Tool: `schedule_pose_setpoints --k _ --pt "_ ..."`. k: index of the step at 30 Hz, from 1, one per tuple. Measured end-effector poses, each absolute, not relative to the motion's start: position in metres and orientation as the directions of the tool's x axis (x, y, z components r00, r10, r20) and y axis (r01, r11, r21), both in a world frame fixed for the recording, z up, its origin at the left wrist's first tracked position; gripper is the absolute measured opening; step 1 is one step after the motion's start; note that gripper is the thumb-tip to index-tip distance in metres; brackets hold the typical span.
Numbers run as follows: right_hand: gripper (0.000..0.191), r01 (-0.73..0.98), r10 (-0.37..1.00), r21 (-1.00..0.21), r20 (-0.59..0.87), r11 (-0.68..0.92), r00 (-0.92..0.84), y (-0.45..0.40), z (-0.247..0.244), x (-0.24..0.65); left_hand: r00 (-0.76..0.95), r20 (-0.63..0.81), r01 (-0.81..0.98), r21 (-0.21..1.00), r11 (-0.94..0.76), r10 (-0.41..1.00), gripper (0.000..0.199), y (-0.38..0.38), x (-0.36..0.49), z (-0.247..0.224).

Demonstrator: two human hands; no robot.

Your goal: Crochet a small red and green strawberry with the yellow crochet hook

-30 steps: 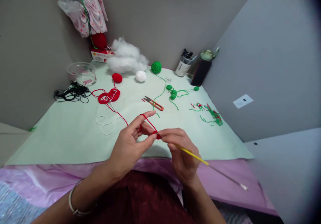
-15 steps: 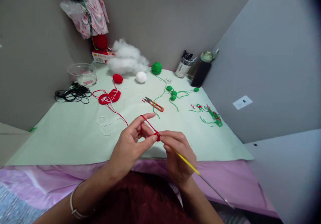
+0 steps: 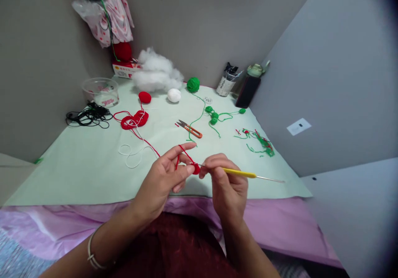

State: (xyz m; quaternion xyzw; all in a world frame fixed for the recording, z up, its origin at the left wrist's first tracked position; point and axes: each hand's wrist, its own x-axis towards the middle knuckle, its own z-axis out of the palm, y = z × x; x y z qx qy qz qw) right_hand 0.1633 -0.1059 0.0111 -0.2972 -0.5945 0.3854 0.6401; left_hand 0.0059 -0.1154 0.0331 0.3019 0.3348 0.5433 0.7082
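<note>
Yellow hook | now nearly level | right hand pinches it | left hand pinches red piece

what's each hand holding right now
left hand: closed on small red piece
right hand: closed on yellow-handled hook

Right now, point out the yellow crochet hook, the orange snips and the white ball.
Yellow crochet hook (image 3: 240, 173): head view, yellow handle.
Orange snips (image 3: 195, 132): head view, orange handle.
White ball (image 3: 174, 96): head view, middle.

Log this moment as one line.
left hand: pinching red piece, red yarn over finger | right hand: holding yellow hook, tip at red piece | snips: on table
</note>
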Motion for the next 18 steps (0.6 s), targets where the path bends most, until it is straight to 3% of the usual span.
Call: schedule_pose_setpoints --k 4,8,13,18 --pt "0.02 -0.093 0.848 -0.846 0.53 0.526 -0.022 -0.105 0.009 0.161 0.174 -0.116 -0.499 0.846 0.189 0.978 0.045 -0.118 0.011 0.029" --pt "0.02 -0.032 0.837 -0.837 0.546 0.546 -0.038 -0.108 0.008 0.164 0.211 -0.145 -0.509 0.828 0.235 0.967 0.061 -0.117 0.012 0.03" --pt "0.014 -0.323 0.917 -0.879 0.392 0.352 -0.068 -0.104 0.009 0.166 0.392 -0.2 -0.527 0.751 0.398 0.898 0.08 -0.112 0.004 0.034" --pt "0.018 -0.493 0.976 -0.859 0.202 0.138 -0.079 -0.098 0.017 0.171 0.551 -0.175 -0.507 0.706 0.494 0.816 0.065 -0.108 -0.008 0.031"
